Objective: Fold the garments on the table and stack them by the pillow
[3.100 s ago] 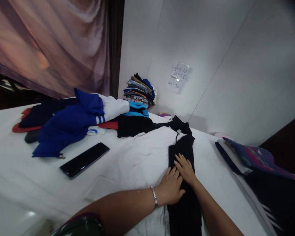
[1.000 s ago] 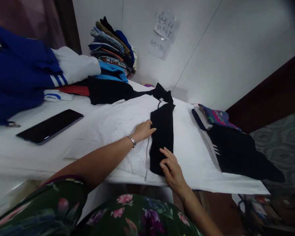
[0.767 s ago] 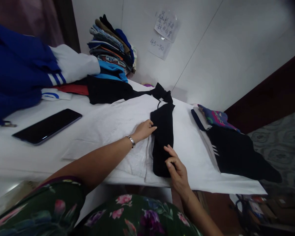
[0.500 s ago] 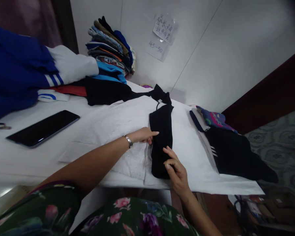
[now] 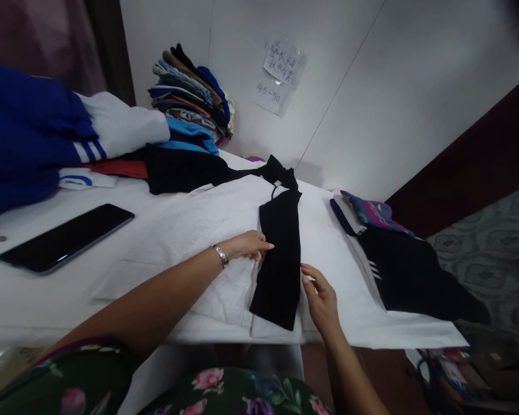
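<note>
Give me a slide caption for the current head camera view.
Left hand and right hand at opposite edges of black fabric, phone lying off left.

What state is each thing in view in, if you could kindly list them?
Black cloth: laid out, mostly flat.
Left hand: pinching the black cloth's left edge.
Right hand: bent, at the opposite edge; grip unclear.
White cloth: spread out, wrinkled.
Phone: lying flat, screen dark.
Blue garment: loosely heaped.
Clothes stack: folded, piled up.
Striped black garment: laid with its stripes showing.
Bracelet: worn.

White-covered table (image 5: 358,302), dark phone (image 5: 67,237), white-and-black garment (image 5: 237,204), folded clothes (image 5: 398,262) at right
</note>
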`<state>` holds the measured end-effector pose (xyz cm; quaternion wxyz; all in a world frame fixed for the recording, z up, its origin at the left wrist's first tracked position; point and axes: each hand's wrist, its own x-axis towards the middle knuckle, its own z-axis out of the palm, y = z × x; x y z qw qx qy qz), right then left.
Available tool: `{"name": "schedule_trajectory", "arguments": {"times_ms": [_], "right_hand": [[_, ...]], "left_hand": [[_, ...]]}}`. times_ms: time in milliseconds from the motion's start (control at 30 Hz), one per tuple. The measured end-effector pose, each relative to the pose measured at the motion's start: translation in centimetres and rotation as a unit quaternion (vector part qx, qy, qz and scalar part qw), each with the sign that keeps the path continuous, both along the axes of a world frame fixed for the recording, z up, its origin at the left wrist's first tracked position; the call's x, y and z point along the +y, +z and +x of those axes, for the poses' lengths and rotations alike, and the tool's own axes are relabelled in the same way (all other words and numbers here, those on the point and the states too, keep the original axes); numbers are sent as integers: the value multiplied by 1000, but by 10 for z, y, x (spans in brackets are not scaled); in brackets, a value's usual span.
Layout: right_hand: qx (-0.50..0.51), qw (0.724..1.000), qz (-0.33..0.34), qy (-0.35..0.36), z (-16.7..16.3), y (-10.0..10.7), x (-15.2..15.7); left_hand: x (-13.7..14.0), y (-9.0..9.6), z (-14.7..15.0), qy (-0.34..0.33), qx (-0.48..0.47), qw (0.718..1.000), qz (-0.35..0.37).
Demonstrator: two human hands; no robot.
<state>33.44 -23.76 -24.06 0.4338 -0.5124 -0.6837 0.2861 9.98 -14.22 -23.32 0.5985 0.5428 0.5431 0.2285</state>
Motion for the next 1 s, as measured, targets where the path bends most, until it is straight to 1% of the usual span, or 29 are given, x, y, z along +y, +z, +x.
{"name": "schedule_trajectory", "arguments": {"times_ms": [33, 67, 100, 167, 233, 333, 433, 500, 567, 633, 700, 800, 900, 1000], "right_hand": [[-12, 999, -25, -21, 2, -3, 5], [-22, 998, -52, -28, 4, -6, 9], [-29, 996, -74, -26, 5, -8, 11], [-37, 995, -96, -17, 4, -12, 15], [-50, 993, -101, -14, 0, -13, 17], [-65, 992, -106, -1, -6, -14, 21], [-43, 992, -112, 22, -8, -18, 25], [-21, 994, -110, 13, -7, -20, 26], [-16, 995, -93, -18, -4, -21, 26], [-30, 995, -81, -44, -1, -21, 26], [-46, 994, -88, -43, 1, -20, 27], [-33, 993, -110, -18, 0, -20, 28], [15, 995, -102, -8, -3, -21, 29], [44, 996, -77, -19, -5, -20, 29]], "left_hand": [[0, 0, 1, 12, 0, 1000, 5], [0, 0, 2, 23, -4, 1000, 11], [-1, 0, 3, 31, -13, 999, 17], [-3, 2, 4, 37, -46, 998, 25], [-4, 5, 4, 38, -72, 996, 17], [-4, 8, 3, 61, -53, 997, 1], [-4, 10, 2, 81, -45, 996, 7], [-4, 11, 1, 85, -59, 995, 12], [-5, 13, 0, 75, -85, 994, 3], [-6, 14, -1, 42, -105, 993, -24], [-7, 13, -1, 1, -98, 994, -43], [-7, 8, 0, -37, -56, 997, -24], [-6, 3, -2, -47, -36, 998, -10], [-5, 4, -7, -52, -15, 998, -14]]}}
